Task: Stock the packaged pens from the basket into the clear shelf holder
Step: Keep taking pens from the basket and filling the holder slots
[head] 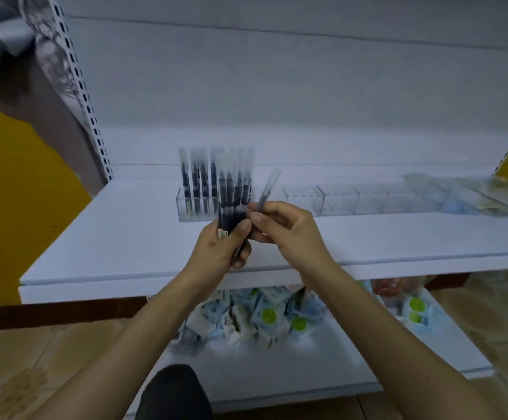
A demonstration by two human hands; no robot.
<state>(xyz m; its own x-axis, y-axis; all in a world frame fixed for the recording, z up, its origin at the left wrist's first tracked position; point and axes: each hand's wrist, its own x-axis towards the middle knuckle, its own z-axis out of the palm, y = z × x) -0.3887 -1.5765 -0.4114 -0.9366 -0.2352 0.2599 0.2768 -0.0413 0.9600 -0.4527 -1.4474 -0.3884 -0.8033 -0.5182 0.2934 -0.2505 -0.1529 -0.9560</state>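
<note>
My left hand (225,241) grips a bundle of packaged pens (231,201), dark pens in clear sleeves, held upright over the white shelf (125,234). My right hand (280,225) pinches a single packaged pen (266,189) beside the bundle, tilted up and to the right. Just behind both hands stands the clear shelf holder (337,201), a long row of compartments. Several packaged pens (198,180) stand upright in its leftmost compartment. No basket is in view.
Flat packets (489,192) lie on the shelf at the far right. A pile of small white and blue packets (262,316) sits on the lower shelf under my arms. A perforated shelf upright (89,116) rises at the left. My dark knee (174,392) is at the bottom.
</note>
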